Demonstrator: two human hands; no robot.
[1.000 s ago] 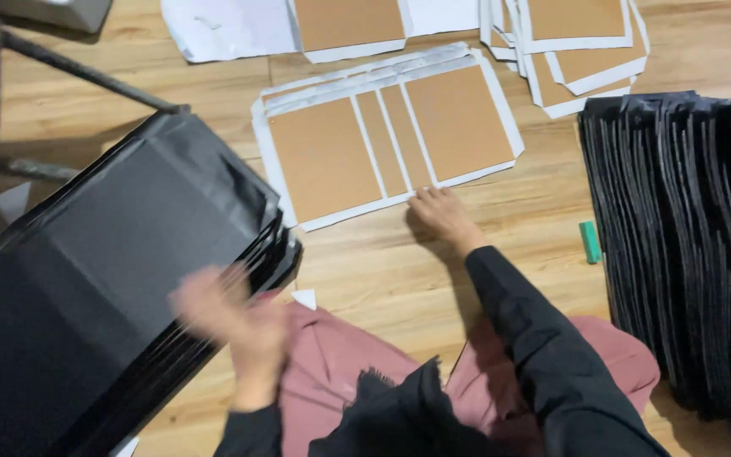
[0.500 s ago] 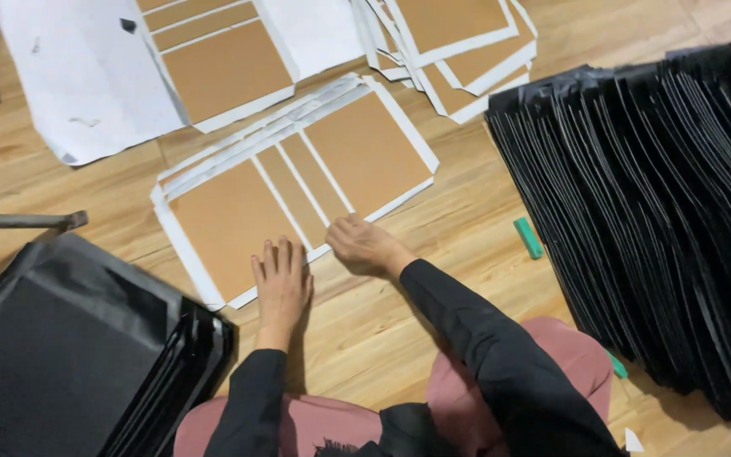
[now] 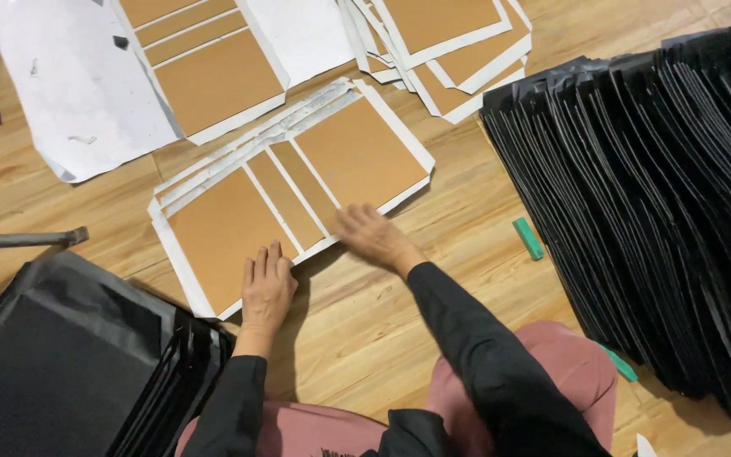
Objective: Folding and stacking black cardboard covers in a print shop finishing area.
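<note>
Left hand (image 3: pixel 266 288) flat, fingers (image 3: pixel 262 261) together, pressing the near edge of a white-bordered brown board sheet (image 3: pixel 294 190) on the wooden floor (image 3: pixel 433 254), right hand (image 3: pixel 374 235) flat, fingers slightly spread on the same edge, gripping nothing, black cover stacks (image 3: pixel 662 195) alongside
</note>
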